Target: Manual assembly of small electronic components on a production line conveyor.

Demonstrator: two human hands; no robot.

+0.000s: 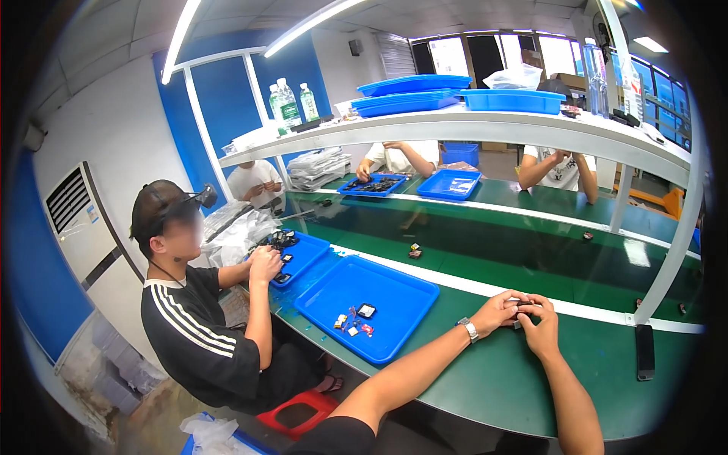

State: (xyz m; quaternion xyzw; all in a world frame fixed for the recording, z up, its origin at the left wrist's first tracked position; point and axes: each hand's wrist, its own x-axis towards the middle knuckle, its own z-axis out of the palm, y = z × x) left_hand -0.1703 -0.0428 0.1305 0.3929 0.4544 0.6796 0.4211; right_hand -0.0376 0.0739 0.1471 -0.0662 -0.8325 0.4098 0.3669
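Note:
Above the green work table [485,379], my left hand [497,312] and my right hand [541,327] meet with fingers closed around a small dark piece [523,305]. The fingers cover most of it, so its kind does not show. A silver watch is on my left wrist. To the left of my hands lies a blue tray [409,307]. Inside it are a small black square piece with a pale face [367,310], a yellow piece [340,321] and a red-and-white piece [367,329].
On the left, a co-worker [197,303] handles dark parts over another blue tray [309,250]. A green belt [485,250] with a few small pieces runs beyond the white rail. A shelf [455,125] with blue trays and bottles spans overhead. A black strip [644,353] lies at right.

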